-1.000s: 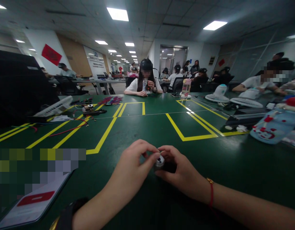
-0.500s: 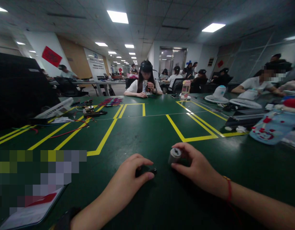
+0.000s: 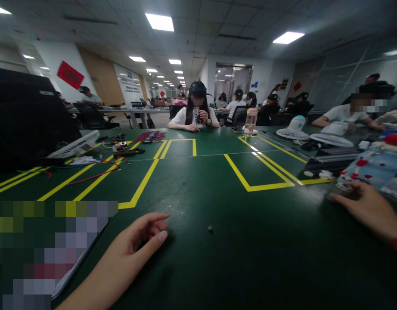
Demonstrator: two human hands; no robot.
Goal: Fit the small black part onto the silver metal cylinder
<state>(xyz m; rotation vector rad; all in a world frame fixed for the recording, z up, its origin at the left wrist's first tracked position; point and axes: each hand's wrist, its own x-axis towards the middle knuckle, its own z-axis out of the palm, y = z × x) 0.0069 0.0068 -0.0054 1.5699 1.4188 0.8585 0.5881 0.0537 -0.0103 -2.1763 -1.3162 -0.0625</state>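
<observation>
On the right, my right hand (image 3: 368, 206) grips a short silver metal cylinder (image 3: 338, 190) between thumb and fingers, beside the light-blue patterned bag (image 3: 363, 170). The cylinder is partly hidden by the fingers and blurred. My left hand (image 3: 140, 243) hovers over the table's left middle, thumb and index apart, the other fingers loosely curled; nothing shows in its grasp. A tiny dark ring-shaped piece (image 3: 210, 229) stands alone on the green table (image 3: 237, 267), between my two hands.
A pixelated flat item (image 3: 66, 254) lies near left. Beyond it are wires and small parts (image 3: 122, 148) and a white fan part (image 3: 75, 146). White fans (image 3: 292, 129), dark metal profiles (image 3: 334, 159) and a bottle (image 3: 250, 122) stand right. A person (image 3: 195, 112) sits opposite.
My right hand has carried the cylinder from the middle to the far right. My left hand has drawn back leftward, away from the small dark piece, which stays in place.
</observation>
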